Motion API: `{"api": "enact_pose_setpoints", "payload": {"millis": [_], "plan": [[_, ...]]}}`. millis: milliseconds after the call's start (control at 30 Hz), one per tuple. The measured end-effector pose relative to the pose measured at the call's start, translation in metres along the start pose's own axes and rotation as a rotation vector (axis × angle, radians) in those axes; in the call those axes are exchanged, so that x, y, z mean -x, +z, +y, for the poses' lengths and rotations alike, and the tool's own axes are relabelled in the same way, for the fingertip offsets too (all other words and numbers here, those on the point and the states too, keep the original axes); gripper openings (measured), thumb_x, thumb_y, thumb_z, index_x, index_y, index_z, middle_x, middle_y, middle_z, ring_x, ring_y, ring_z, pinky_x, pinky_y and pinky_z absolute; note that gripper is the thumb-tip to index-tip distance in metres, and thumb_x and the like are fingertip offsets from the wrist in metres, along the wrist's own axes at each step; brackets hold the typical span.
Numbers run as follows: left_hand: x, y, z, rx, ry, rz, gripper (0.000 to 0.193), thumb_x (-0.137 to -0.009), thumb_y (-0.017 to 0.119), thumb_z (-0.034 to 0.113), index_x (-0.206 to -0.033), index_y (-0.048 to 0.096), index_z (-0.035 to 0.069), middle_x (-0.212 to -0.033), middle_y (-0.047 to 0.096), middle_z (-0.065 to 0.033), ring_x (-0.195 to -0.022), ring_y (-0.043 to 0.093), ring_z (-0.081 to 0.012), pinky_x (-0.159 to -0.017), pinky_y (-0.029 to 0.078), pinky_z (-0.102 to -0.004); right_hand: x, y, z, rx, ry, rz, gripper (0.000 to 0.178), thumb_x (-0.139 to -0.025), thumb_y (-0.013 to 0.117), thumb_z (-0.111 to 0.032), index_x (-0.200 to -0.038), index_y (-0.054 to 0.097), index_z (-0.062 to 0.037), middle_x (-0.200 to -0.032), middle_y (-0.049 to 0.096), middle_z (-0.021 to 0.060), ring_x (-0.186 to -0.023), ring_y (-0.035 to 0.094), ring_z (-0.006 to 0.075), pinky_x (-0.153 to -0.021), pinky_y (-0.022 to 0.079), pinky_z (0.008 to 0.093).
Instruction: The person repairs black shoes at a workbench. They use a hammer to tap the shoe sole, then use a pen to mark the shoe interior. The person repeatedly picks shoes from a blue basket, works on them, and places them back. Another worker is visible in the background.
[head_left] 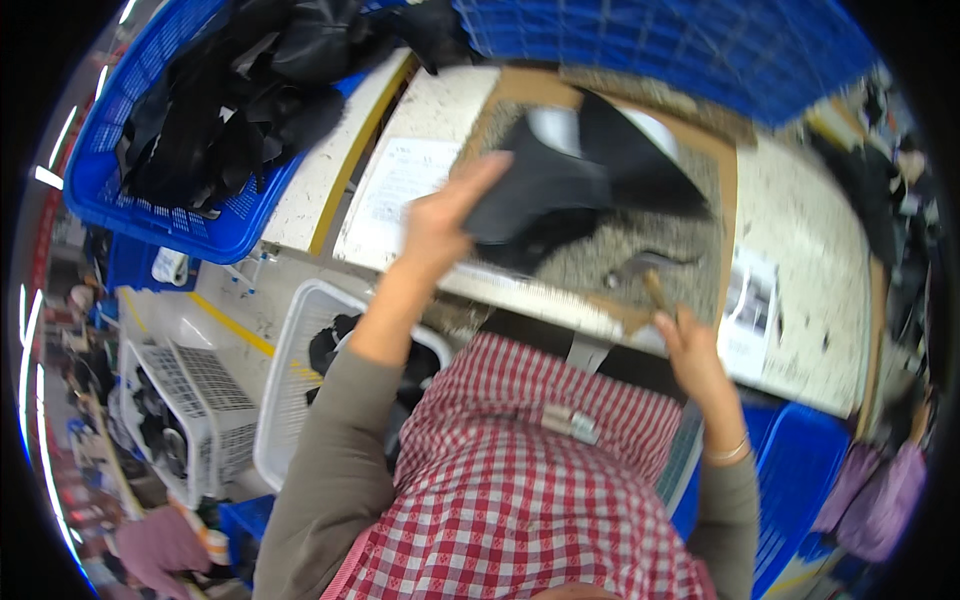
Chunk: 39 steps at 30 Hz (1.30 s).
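Note:
My left hand (437, 228), blurred by motion, grips the left edge of a black leather-like piece (540, 185), its thumb side against the sheet. That piece is tilted over a rough grey work board (585, 265). Another pointed black piece (635, 160) overlaps it at the right, with pale patches showing at both. In my right hand (692, 350) is a hammer, closed round its wooden handle (655, 290). The hammer's curved metal head (640, 266), round at one end and narrow at the other, is over the board, apart from the black pieces.
A blue basket heaped with black pieces (240, 120) stands at the left. Another blue crate (680, 50) rises behind the board. Printed sheets (405, 185) lie on the white table (800, 270). White baskets (285, 400) stand below left; a blue bin (810, 480) is below right.

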<state>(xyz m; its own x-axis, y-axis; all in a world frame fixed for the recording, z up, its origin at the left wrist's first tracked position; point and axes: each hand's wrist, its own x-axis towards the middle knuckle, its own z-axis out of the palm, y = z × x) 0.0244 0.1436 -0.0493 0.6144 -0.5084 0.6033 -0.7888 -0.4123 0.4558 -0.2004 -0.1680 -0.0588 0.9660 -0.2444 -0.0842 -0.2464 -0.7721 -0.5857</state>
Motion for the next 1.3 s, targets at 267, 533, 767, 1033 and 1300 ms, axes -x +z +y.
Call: {"api": "enact_pose_setpoints", "payload": {"millis": [267,533,767,1033,1300], "plan": [[0.279,-0.248,0.015,-0.279,-0.769,-0.205,0.064,-0.090,0.055,-0.013,-0.150,0.053,0.007,-0.146,0.059,-0.0164,-0.132,0.057,-0.0271,-0.115,0.040,-0.0366,-0.015,-0.011,0.029,0.172,-0.276,0.373,0.029,-0.095,0.068,-0.032,-0.105,0.064,-0.0045,-0.087,0.068,0.0235,-0.081,0.066,0.0445,-0.069,0.052,0.0490],[0.231,-0.209,-0.034,-0.377,-0.659,-0.603,0.063,-0.090,0.074,0.011,-0.148,0.050,0.006,-0.147,0.053,-0.0248,-0.137,0.050,-0.0433,-0.112,0.043,-0.0458,-0.093,0.019,0.032,0.472,-0.189,0.575,0.027,-0.087,0.075,-0.025,-0.109,0.066,-0.0135,-0.107,0.067,0.0085,-0.103,0.064,0.0317,-0.080,0.055,0.0431],[-0.065,-0.039,-0.132,-0.542,-0.077,-0.137,0.067,-0.085,0.070,0.001,-0.148,0.050,0.012,-0.152,0.049,-0.0162,-0.138,0.047,-0.0369,-0.112,0.043,-0.0430,-0.094,0.025,0.030,0.321,-0.245,0.604,0.029,-0.087,0.076,-0.026,-0.107,0.065,-0.0082,-0.096,0.061,0.0105,-0.090,0.065,0.0320,-0.074,0.053,0.0422],[-0.252,0.067,-0.253,-0.906,-0.242,-0.209,0.065,-0.095,0.056,0.012,-0.156,0.040,0.028,-0.164,0.031,-0.0217,-0.138,0.041,-0.0569,-0.098,0.052,-0.0614,-0.101,0.020,0.016,0.336,-0.211,0.533,0.029,-0.084,0.079,-0.021,-0.105,0.064,-0.0067,-0.094,0.061,0.0117,-0.084,0.064,0.0337,-0.070,0.052,0.0432],[-0.183,-0.055,-0.269,-0.276,-0.406,0.270,0.065,-0.083,0.049,-0.008,-0.135,0.068,0.025,-0.119,0.072,-0.0205,-0.105,0.072,-0.0313,-0.094,0.054,-0.0343,-0.100,0.022,0.019,0.363,-0.225,0.527,0.029,-0.084,0.080,-0.020,-0.104,0.064,-0.0063,-0.092,0.061,0.0118,-0.083,0.064,0.0337,-0.068,0.051,0.0425]]}}
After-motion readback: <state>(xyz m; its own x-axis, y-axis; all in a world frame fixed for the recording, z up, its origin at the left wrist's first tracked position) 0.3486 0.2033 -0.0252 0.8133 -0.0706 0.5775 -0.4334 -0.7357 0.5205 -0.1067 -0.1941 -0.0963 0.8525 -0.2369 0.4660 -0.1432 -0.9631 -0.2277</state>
